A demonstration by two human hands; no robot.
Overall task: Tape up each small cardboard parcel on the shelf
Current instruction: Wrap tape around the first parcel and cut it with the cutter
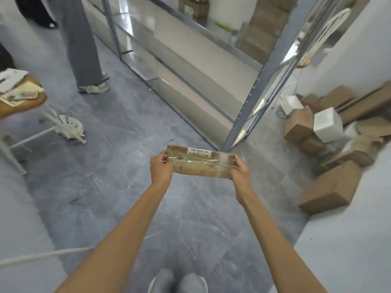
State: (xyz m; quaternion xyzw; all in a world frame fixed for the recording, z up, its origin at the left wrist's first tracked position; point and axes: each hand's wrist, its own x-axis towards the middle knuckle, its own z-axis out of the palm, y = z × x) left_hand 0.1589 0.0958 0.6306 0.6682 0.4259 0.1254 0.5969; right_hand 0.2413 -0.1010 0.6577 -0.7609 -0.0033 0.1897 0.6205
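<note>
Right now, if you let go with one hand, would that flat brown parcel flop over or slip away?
Probably stiff: the parcel spans straight between the left hand and right hand without sagging. Likely light, since a grip at its ends seems enough. The shiny tape over it may feel slippery.

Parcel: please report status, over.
Left hand, right hand grip parcel ends. Tape on parcel, held over floor. Shelf ahead, nothing between.

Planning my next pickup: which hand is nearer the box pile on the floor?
Right. The right hand grips the parcel at the end toward the pile; the left hand, the far end.
</note>
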